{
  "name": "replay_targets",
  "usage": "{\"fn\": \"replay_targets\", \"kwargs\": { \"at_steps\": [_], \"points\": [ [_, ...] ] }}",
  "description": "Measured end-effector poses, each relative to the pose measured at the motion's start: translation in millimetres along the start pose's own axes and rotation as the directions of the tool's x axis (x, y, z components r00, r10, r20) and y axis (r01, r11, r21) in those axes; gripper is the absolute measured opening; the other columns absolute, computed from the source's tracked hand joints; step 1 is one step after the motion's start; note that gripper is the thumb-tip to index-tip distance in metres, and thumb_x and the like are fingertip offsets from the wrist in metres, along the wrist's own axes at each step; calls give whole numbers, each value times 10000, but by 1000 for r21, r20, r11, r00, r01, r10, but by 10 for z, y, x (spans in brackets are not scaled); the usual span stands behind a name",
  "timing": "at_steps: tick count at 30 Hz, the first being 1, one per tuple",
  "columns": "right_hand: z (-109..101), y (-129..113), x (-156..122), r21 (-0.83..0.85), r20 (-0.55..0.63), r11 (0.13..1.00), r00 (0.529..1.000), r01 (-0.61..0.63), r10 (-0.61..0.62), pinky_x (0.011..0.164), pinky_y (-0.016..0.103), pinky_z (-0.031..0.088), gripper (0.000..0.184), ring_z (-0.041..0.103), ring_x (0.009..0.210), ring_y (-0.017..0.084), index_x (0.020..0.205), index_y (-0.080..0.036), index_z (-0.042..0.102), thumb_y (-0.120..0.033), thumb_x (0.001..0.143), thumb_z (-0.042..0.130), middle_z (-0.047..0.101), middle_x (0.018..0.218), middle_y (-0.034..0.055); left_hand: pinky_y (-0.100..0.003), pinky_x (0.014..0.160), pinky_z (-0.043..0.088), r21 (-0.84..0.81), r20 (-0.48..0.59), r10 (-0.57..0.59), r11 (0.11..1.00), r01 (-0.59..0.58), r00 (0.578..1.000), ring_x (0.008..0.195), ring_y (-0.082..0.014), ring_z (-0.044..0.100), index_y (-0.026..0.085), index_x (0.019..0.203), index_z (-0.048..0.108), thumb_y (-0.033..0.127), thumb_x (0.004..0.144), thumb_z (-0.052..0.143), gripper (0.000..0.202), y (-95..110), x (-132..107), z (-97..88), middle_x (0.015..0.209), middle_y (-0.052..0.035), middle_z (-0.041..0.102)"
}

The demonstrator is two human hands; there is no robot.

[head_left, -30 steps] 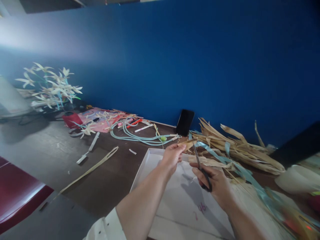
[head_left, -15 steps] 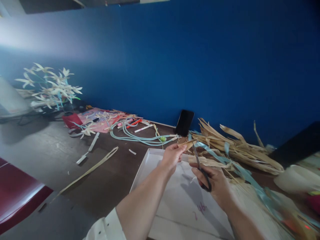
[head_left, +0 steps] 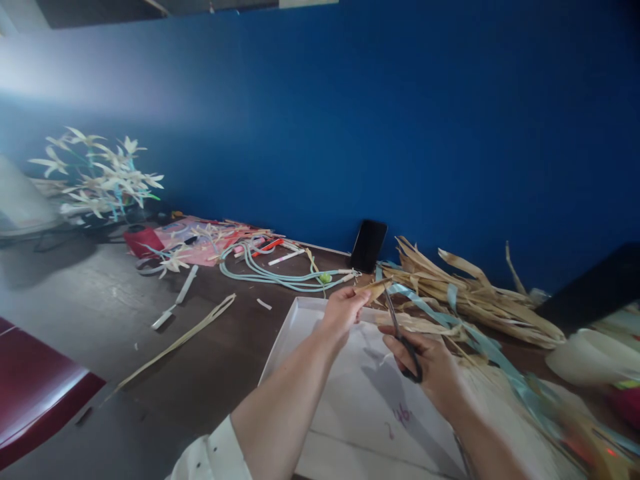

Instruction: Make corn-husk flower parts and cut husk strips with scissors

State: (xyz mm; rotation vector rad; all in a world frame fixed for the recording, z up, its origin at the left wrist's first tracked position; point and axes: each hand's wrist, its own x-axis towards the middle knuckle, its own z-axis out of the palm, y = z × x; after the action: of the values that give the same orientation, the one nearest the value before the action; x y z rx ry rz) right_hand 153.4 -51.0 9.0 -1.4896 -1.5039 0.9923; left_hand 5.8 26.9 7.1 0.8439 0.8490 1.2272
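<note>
- My left hand (head_left: 343, 315) pinches the husk piece (head_left: 373, 290) above the tray (head_left: 350, 413)'s far edge, presumably steadying it.
- My right hand (head_left: 433, 365) grips the scissors (head_left: 393, 313), crossing the husk piece's outer end, likely to control their angle.

Black phone (head_left: 369, 245) leaning against blue partition (head_left: 425, 120), pale flowers (head_left: 119, 178), looped cord (head_left: 300, 273)

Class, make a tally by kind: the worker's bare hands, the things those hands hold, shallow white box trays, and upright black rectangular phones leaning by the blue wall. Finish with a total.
Bare hands: 2 (left hand, right hand)
Held things: 2 (tan dried husk-like piece, black-handled metal scissors)
Shallow white box tray: 1
Black rectangular phone: 1
Total: 6
</note>
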Motion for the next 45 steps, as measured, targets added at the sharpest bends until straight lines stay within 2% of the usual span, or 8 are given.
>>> {"fn": "replay_targets", "kwargs": {
  "at_steps": [13,18,23,27,30,33,39,45],
  "points": [
    [-16,39,15,-1,0,1000,1000,10,-10,461,243,239,486,340,473,94,1069,-134,685,-493,745,638,383,508,-47,-233,442,187,77,7,25,997,-25,1000,428,-48,281,150,693,573,404,647,721,298,2,25,-27,482,49,376],
    [-27,18,27,27,-41,1000,999,-12,13,450,243,263,487,371,474,99,1042,-127,699,-499,731,646,425,507,-34,-207,420,186,118,57,21,993,-28,998,412,-40,288,158,632,518,380,654,706,292,41,3,-22,468,59,367],
    [-42,-6,33,50,-80,999,997,-19,23,456,245,301,456,391,486,107,1014,-142,710,-484,718,662,451,510,-27,-191,423,269,235,92,2,972,-24,996,441,-55,376,152,686,591,350,656,686,222,29,-1,-41,511,38,455],
    [-45,-17,30,17,-55,1000,998,-4,5,456,242,310,437,398,487,106,1013,-161,713,-491,736,640,450,514,-27,-198,448,345,335,170,-14,941,-45,985,495,-74,449,142,722,639,341,677,665,206,26,-17,-46,603,-4,544],
    [-35,-5,29,12,-48,1000,999,-15,16,442,241,303,453,401,476,109,1023,-162,711,-496,724,647,448,513,-26,-207,473,395,389,176,-46,921,-26,983,524,-84,483,142,735,649,320,677,664,188,34,-31,-37,656,-21,582],
    [-27,21,35,3,-40,1000,999,-11,12,440,243,302,459,407,472,115,1027,-164,713,-485,701,668,449,502,-28,-206,487,418,393,164,-49,919,-20,985,540,-84,496,142,769,659,329,673,676,210,35,-33,-33,693,-27,602],
    [-32,29,35,-12,-21,999,999,-35,35,465,250,327,491,436,502,126,1054,-167,702,-517,714,647,490,528,-18,-210,482,416,358,139,-3,933,-48,990,503,-74,481,135,748,636,324,676,679,206,57,-27,-37,647,-12,582],
    [-4,-109,-24,3,88,996,993,-86,85,521,279,404,519,490,555,150,1026,-166,713,-550,683,648,555,591,7,-201,477,399,252,85,14,967,-35,996,491,-62,451,132,720,630,303,651,689,194,85,-13,-40,618,6,562]
  ]
}}
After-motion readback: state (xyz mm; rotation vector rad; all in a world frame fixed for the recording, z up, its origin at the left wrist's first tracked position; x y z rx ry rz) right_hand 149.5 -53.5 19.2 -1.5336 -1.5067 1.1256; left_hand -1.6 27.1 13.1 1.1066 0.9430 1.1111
